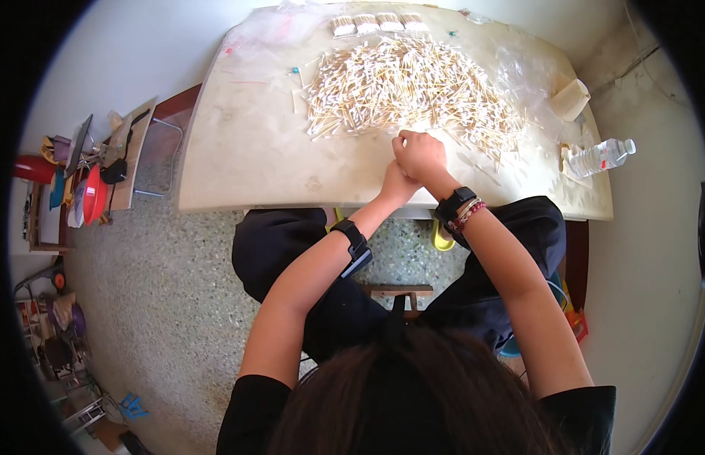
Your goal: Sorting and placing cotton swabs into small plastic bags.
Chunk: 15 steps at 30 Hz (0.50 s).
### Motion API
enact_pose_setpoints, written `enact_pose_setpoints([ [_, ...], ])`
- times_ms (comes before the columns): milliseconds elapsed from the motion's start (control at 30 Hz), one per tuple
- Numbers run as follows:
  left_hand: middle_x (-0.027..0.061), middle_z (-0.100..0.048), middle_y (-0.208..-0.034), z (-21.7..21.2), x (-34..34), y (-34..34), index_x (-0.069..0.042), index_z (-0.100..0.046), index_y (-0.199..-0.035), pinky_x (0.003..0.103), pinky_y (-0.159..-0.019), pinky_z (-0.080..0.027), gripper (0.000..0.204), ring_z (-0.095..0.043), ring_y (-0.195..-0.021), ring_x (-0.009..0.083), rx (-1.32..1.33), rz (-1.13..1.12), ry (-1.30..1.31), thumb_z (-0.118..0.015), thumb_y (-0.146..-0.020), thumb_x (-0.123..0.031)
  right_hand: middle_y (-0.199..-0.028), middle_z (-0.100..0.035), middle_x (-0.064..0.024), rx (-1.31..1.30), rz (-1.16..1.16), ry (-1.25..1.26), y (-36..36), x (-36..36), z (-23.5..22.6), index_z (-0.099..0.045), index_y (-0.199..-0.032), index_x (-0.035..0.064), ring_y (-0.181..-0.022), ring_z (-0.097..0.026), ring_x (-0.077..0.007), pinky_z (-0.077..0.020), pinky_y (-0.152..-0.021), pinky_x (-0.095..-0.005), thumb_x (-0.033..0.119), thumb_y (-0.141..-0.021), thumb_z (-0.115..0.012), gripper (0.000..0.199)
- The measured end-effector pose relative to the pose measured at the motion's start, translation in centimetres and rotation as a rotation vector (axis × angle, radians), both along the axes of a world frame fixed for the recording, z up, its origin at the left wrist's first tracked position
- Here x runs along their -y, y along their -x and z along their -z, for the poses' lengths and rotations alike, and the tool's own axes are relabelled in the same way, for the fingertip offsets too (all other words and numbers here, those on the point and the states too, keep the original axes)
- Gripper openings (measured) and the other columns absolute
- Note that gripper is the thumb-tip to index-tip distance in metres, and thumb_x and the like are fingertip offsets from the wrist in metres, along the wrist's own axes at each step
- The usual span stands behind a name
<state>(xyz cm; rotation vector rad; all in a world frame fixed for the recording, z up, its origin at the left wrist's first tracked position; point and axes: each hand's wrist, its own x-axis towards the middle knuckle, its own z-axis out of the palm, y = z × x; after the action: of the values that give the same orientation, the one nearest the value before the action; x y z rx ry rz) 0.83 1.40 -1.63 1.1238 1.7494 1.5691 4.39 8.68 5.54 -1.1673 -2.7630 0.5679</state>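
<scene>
1. White-tipped cotton swabs (pixel 401 83) lie heaped on the desk (pixel 246 159), just beyond the right grip (pixel 423 157) — the heap's long axis running crosswise, single sticks pointing every way.
2. That right grip is the nearer, bent inward, curled against the left grip (pixel 400 184), which sits just behind and left.
3. Whether either clenches a swab, I cannot tell — fingers mostly hidden.

Clear bottle (pixel 601 157) at right; beige cup (pixel 571 101) just beyond; red basin (pixel 96 194) at left; speckled floor (pixel 170 303).
</scene>
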Motion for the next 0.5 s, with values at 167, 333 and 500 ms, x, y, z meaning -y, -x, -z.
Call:
enact_pose_setpoints([
  [167,0.0101,-0.068,-0.084,-1.7,-0.5,0.9,-0.001,-0.063,-0.095,0.031,-0.068,-0.049,0.035,-0.065,-0.080,0.0215,-0.093,0.088,0.014,-0.077,-0.069,-0.019,-0.076,-0.065,-0.0133,-0.245,-0.140,0.411,-0.7,-3.4,1.1,-0.064,-0.093,0.0061,-0.070,-0.064,-0.0244,-0.0507,-0.069,-0.0361,0.027,-0.088,-0.043,0.030],
  [333,0.0012,-0.064,-0.093,-6.4,-0.7,3.3,-0.003,-0.060,-0.106,0.024,-0.073,-0.048,0.031,-0.059,-0.086,0.0077,0.219,0.345,0.084,-0.071,-0.079,-0.012,-0.101,-0.062,-0.0101,-0.501,-0.246,0.796,-2.1,-6.9,-3.1,-0.059,-0.110,0.0034,-0.094,-0.058,-0.0172,-0.0456,-0.082,-0.0304,0.038,-0.094,-0.042,0.042],
  [500,0.0037,-0.062,-0.102,-10.7,-0.5,4.6,-0.003,-0.052,-0.119,0.026,-0.077,-0.049,0.038,-0.060,-0.092,0.0110,0.474,0.304,0.112,-0.062,-0.087,-0.020,-0.117,-0.057,-0.0092,-0.358,-0.330,0.899,-4.2,-6.5,-5.8,-0.051,-0.126,0.0079,-0.108,-0.051,-0.0155,-0.0425,-0.090,-0.0308,0.048,-0.094,-0.041,0.052],
])
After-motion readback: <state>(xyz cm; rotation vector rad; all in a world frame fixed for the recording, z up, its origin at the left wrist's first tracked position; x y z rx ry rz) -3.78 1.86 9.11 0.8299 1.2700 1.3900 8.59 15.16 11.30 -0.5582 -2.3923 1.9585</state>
